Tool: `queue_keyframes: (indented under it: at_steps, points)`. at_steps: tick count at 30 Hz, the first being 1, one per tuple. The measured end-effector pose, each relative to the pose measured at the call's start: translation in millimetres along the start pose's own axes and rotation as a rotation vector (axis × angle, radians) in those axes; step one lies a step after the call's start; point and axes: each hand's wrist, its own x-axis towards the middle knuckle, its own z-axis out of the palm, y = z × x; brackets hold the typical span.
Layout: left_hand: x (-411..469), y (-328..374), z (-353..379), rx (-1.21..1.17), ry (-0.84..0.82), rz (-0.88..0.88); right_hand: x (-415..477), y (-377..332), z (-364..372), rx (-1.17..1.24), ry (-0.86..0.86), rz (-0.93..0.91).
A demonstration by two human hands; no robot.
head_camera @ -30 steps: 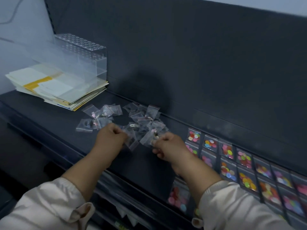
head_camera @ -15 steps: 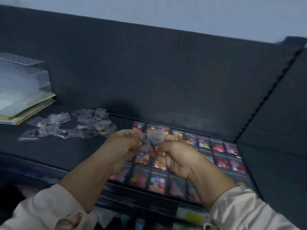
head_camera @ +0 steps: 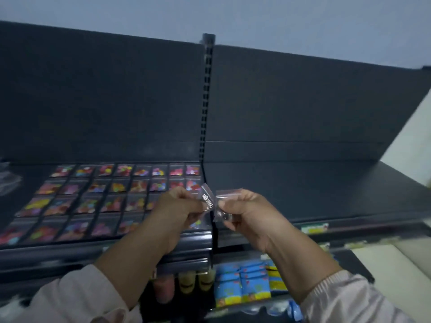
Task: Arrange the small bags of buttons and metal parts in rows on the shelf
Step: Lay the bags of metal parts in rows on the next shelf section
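Observation:
My left hand (head_camera: 180, 212) pinches a small clear bag holding a metal part (head_camera: 207, 199). My right hand (head_camera: 247, 213) pinches a second clear bag (head_camera: 225, 201) with small metal pieces at its bottom. Both bags hang in the air above the front edge of the dark shelf (head_camera: 303, 192), near the seam between two shelf sections. To the left, several bags of coloured buttons (head_camera: 109, 190) lie flat in neat rows on the shelf. A few loose clear bags (head_camera: 7, 178) show at the far left edge, blurred.
A slotted upright post (head_camera: 206, 101) divides the dark back panels. The right shelf section holds nothing that I can see. Below the shelf hang blue and yellow packets (head_camera: 242, 285) and small bottles (head_camera: 186, 283). A pale surface (head_camera: 396, 259) lies at the lower right.
Both hands lifted bags from the loose pile and moved right along the shelf past the button rows. The bags are now held apart, one in each hand.

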Motion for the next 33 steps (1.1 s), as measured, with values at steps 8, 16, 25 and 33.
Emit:
queue_keyframes:
  at_steps: [8,16,25,33]
  points:
    - [-21,-19,88,0.099,-0.163,0.006,-32,-6,-75,0.008,0.108,-0.048]
    - [12,-14,101,0.353,-0.247,-0.051,-10,-19,-105,-0.096,0.175,-0.122]
    - [89,8,99,0.555,-0.373,-0.054,58,-43,-118,-0.095,0.154,-0.051]
    - [138,0,108,0.383,-0.318,-0.153,111,-44,-126,-0.100,0.179,-0.023]
